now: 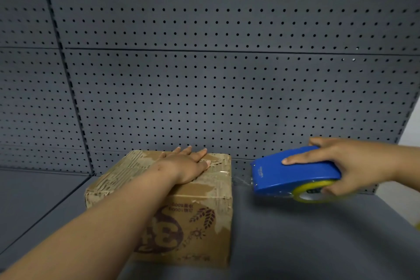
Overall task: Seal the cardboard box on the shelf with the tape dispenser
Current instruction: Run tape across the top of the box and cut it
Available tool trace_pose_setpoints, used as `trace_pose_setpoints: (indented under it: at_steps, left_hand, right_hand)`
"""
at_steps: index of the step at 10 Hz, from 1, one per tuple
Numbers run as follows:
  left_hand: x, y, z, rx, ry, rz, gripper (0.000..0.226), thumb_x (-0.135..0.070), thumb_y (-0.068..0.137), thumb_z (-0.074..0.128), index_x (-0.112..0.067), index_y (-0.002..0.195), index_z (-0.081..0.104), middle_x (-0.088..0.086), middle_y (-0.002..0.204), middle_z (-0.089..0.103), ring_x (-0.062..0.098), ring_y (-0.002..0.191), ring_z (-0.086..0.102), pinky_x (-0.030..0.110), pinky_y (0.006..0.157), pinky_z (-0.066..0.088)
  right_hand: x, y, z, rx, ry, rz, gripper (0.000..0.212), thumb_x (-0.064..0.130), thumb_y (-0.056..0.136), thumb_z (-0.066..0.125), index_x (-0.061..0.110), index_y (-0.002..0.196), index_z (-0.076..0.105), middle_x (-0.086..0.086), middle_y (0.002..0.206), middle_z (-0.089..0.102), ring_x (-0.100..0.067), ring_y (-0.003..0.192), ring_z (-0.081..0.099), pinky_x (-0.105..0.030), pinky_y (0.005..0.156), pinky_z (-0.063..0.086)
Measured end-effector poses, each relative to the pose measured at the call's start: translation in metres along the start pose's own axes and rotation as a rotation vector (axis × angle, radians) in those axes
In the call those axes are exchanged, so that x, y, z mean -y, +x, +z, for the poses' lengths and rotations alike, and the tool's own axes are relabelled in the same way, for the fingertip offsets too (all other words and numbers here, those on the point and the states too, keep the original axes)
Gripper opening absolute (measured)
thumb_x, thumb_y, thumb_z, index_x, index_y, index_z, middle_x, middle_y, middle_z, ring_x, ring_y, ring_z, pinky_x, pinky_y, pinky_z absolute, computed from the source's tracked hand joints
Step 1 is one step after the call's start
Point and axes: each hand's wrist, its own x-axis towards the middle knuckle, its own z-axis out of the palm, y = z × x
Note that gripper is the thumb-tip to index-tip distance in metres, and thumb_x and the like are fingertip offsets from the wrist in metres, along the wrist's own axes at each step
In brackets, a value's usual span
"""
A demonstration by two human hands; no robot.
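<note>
**Tape stretched off the box's right edge**

Grey pegboard (pixel 227 63) fills the whole upper frame, holes in neat rows, and below it runs the dark grey shelf (pixel 306 234) across the bottom. Sitting at lower centre on that shelf is the cardboard box (pixel 200 216), worn and scuffed, dark brown print on its near face, flaps down on top. The left hand (pixel 184 163) lies flat on the box lid, palm down, fingers spread and pointing toward the pegboard, gripping nothing, just pressing. Over at the right of the frame, the right hand (pixel 350 163) is wrapped around the blue tape dispenser (pixel 293 170), fingers laid along its upper shell and thumb underneath near the yellow-cored tape roll (pixel 311 191). The dispenser hangs just beside the box's right edge, clear of the cardboard, its nose pointing back at the box. Between the two, a thin strip of clear tape (pixel 242 180) stretches from the dispenser's nose to the box's upper right edge, glinting faintly. More glossy tape shows on the lid near that edge. The dispenser's lower side is slightly blurred.
</note>
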Motion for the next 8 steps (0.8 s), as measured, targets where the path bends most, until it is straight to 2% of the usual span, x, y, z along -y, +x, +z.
trace_pose_setpoints:
  at_steps: [1, 2, 3, 4, 5, 6, 7, 8]
  left_hand:
    - [0.001, 0.0, 0.0, -0.003, 0.002, -0.001, 0.06, -0.064, 0.089, 0.014, -0.047, 0.145, 0.003, -0.004, 0.161, -0.002, 0.024, 0.148, -0.003, 0.05, 0.116, 0.001]
    - [0.001, 0.0, 0.002, -0.012, 0.014, 0.004, 0.06, -0.065, 0.089, 0.013, -0.047, 0.145, 0.003, -0.004, 0.161, -0.002, 0.024, 0.148, -0.002, 0.05, 0.116, 0.001]
    - [0.001, -0.001, 0.002, -0.02, 0.022, 0.007, 0.06, -0.065, 0.089, 0.011, -0.047, 0.145, 0.003, -0.004, 0.161, -0.002, 0.024, 0.148, -0.002, 0.05, 0.116, 0.002]
    - [0.001, -0.003, 0.003, -0.022, 0.018, 0.012, 0.059, -0.064, 0.089, 0.011, -0.047, 0.145, 0.002, -0.004, 0.161, -0.002, 0.024, 0.148, -0.002, 0.05, 0.116, 0.001]
    - [0.001, -0.003, 0.003, -0.026, 0.013, 0.015, 0.059, -0.064, 0.089, 0.012, -0.048, 0.145, 0.002, -0.004, 0.161, -0.002, 0.024, 0.148, -0.003, 0.051, 0.117, 0.0]
    - [0.002, -0.002, 0.003, -0.021, 0.003, 0.02, 0.059, -0.064, 0.089, 0.012, -0.047, 0.145, 0.001, -0.004, 0.161, -0.003, 0.023, 0.148, -0.004, 0.05, 0.116, 0.0]
    - [0.002, -0.001, 0.004, -0.018, 0.002, 0.021, 0.059, -0.063, 0.089, 0.012, -0.047, 0.145, 0.001, -0.004, 0.161, -0.003, 0.024, 0.148, -0.004, 0.051, 0.116, 0.0]
    - [0.002, -0.001, 0.004, -0.017, 0.004, 0.019, 0.059, -0.063, 0.089, 0.012, -0.047, 0.145, 0.001, -0.004, 0.161, -0.003, 0.024, 0.148, -0.004, 0.051, 0.117, 0.0]
  right_hand:
    - [0.025, 0.021, -0.019, 0.102, -0.042, 0.042, 0.069, 0.038, 0.07, 0.063, 0.071, 0.118, 0.028, 0.01, 0.091, 0.04, -0.009, 0.075, 0.049, -0.019, 0.062, 0.042]
    - [0.049, 0.036, -0.033, 0.176, -0.057, 0.112, 0.065, 0.034, 0.069, 0.065, 0.064, 0.12, 0.036, 0.012, 0.089, 0.04, -0.008, 0.077, 0.05, -0.018, 0.059, 0.036]
    - [0.068, 0.046, -0.037, 0.152, -0.139, 0.122, 0.062, 0.037, 0.07, 0.064, 0.06, 0.122, 0.038, 0.011, 0.089, 0.044, -0.008, 0.074, 0.05, -0.022, 0.06, 0.041]
    - [0.077, 0.051, -0.038, 0.211, -0.121, 0.112, 0.062, 0.037, 0.068, 0.065, 0.059, 0.121, 0.041, 0.007, 0.094, 0.052, -0.01, 0.076, 0.052, -0.025, 0.065, 0.044]
    - [0.077, 0.048, -0.048, 0.272, -0.087, 0.155, 0.063, 0.034, 0.067, 0.066, 0.058, 0.12, 0.043, 0.007, 0.095, 0.055, -0.009, 0.072, 0.052, -0.022, 0.062, 0.043]
    - [0.079, 0.053, -0.047, 0.165, -0.156, 0.149, 0.062, 0.037, 0.068, 0.065, 0.058, 0.121, 0.042, 0.009, 0.093, 0.053, -0.008, 0.076, 0.051, -0.024, 0.065, 0.045]
    - [0.084, 0.057, -0.038, 0.156, -0.176, 0.106, 0.063, 0.041, 0.065, 0.066, 0.058, 0.121, 0.042, 0.007, 0.093, 0.054, -0.011, 0.082, 0.053, -0.031, 0.073, 0.05]
    - [0.086, 0.052, -0.044, 0.223, -0.157, 0.147, 0.064, 0.039, 0.065, 0.066, 0.057, 0.122, 0.042, 0.009, 0.093, 0.052, -0.01, 0.081, 0.053, -0.029, 0.07, 0.048]
